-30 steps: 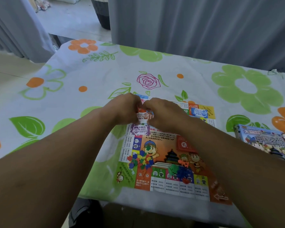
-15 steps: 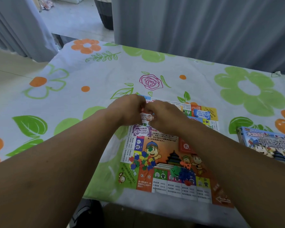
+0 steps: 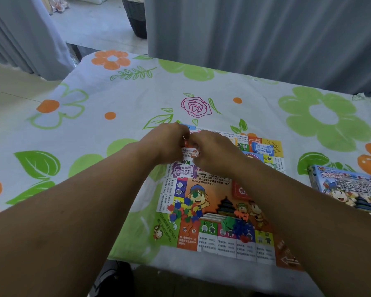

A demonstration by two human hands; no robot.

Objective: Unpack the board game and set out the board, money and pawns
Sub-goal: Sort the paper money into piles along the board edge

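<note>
Left hand [image 3: 167,142] and right hand [image 3: 212,151], fingers curled, jointly pinch a small orange money bundle [image 3: 190,152] over the board's [image 3: 221,189] far-left part. The board lies flat on the flowered tablecloth [image 3: 116,99]. Coloured pieces [image 3: 184,211] are heaped at its near left. The game box [image 3: 347,187] sits to the right.

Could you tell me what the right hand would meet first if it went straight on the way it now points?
Probably the left hand, which grips the same money bundle just beyond the right hand; depth between them is hard to judge.
</note>
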